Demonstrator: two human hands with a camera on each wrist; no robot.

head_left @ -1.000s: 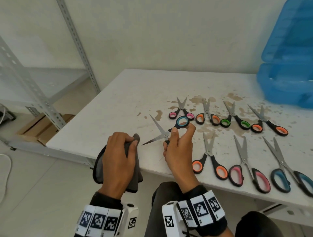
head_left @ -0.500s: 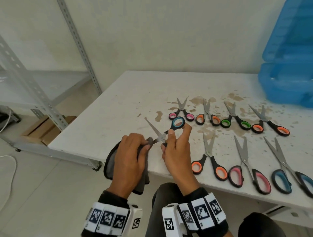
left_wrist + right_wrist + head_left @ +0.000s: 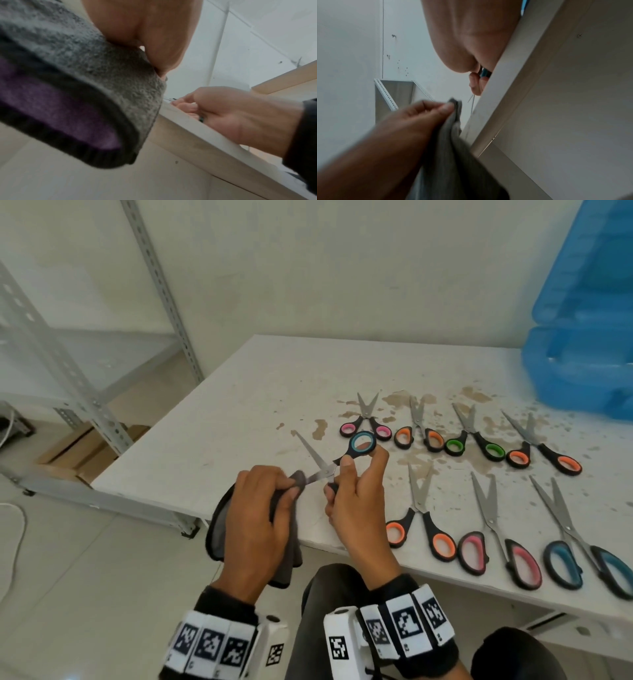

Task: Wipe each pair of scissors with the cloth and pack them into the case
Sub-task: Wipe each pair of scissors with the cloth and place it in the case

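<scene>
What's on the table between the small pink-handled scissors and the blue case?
In the head view, between the small pink-handled scissors and the blue case lie three more small pairs: orange, green and orange.

Open teal-handled scissors (image 3: 334,462) in grey cloth (image 3: 297,478)

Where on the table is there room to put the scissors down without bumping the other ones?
The table is bare left of the pink-handled small scissors, and along the far side toward the blue case. The right near side is crowded with two rows of scissors.
</scene>
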